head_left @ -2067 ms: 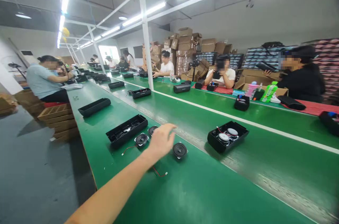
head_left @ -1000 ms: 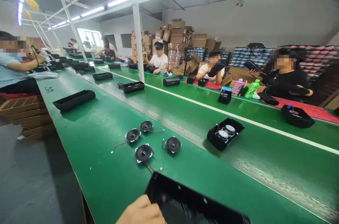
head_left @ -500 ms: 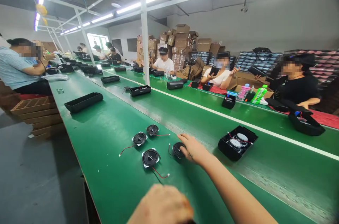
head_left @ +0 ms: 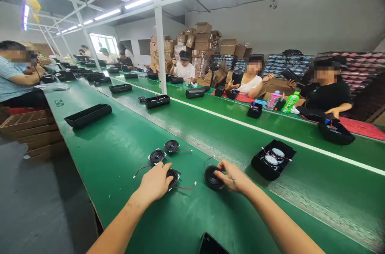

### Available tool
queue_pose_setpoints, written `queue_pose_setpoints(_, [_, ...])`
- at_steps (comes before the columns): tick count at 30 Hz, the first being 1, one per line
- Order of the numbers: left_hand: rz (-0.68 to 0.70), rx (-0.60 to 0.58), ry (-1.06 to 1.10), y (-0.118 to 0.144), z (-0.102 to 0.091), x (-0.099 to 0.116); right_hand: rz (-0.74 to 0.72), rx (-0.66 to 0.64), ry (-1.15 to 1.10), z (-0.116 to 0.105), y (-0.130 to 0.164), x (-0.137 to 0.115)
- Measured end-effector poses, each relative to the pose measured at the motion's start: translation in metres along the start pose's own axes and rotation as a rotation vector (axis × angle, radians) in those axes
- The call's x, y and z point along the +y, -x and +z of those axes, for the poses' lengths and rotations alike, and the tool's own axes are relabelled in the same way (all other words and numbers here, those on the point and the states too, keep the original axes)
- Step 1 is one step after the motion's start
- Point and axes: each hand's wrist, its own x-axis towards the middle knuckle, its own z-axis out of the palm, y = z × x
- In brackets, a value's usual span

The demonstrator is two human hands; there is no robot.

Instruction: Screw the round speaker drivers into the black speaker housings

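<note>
My left hand (head_left: 155, 182) is closed around the rim of a round black speaker (head_left: 172, 180), partly covering it; its red wire trails right on the green surface. With thumb and fingers, my right hand (head_left: 233, 176) grips another speaker (head_left: 212, 178), whose thin wire curls up behind it. Two more speakers, the nearer one (head_left: 157, 156) and the farther one (head_left: 171, 146), lie face up just beyond my left hand, wires spread out. At the bottom edge, the corner of a black case (head_left: 212, 244) shows.
An open black housing (head_left: 273, 160) holding two speakers lies on the belt right of my right hand. A black empty shell (head_left: 88, 116) sits at the left. A white post (head_left: 159, 29) rises beyond. Several co-workers sit along the line, with bottles (head_left: 290, 102) before one at right.
My left hand has moved forward and left from the bottom onto a speaker. My right hand has taken hold of its speaker and shifted it slightly nearer. A black case appears at the bottom edge.
</note>
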Motion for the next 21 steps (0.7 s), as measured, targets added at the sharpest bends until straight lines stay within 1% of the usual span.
queue_pose_setpoints(2, [0.029, -0.008, 0.05, -0.004, -0.002, -0.009, 0.0, 0.053, 0.012, 0.0, 0.016, 0.01])
queue_pose_setpoints(4, [0.075, 0.039, 0.106, -0.003, -0.001, -0.014, -0.01, 0.118, 0.046, 0.0, 0.033, 0.019])
queue_pose_setpoints(7, [0.185, 0.196, 0.193, 0.007, 0.008, -0.011, -0.036, 0.237, 0.134, -0.002, 0.061, 0.033])
queue_pose_setpoints(10, [0.351, 0.384, 0.278, 0.024, 0.028, 0.0, -0.067, 0.329, 0.247, -0.003, 0.092, 0.047])
queue_pose_setpoints(12, [0.485, 0.478, 0.322, 0.034, 0.041, 0.006, -0.087, 0.348, 0.321, 0.0, 0.11, 0.053])
queue_pose_setpoints(14, [0.616, 0.533, 0.35, 0.043, 0.05, 0.009, -0.107, 0.336, 0.388, 0.006, 0.125, 0.057])
queue_pose_setpoints(16, [0.716, 0.546, 0.354, 0.051, 0.051, 0.007, -0.129, 0.309, 0.443, 0.012, 0.138, 0.057])
queue_pose_setpoints(17, [0.754, 0.534, 0.347, 0.055, 0.049, 0.005, -0.144, 0.294, 0.463, 0.015, 0.144, 0.057])
queue_pose_setpoints(21, [0.857, 0.425, 0.278, 0.071, 0.033, -0.009, -0.208, 0.234, 0.479, 0.019, 0.162, 0.05])
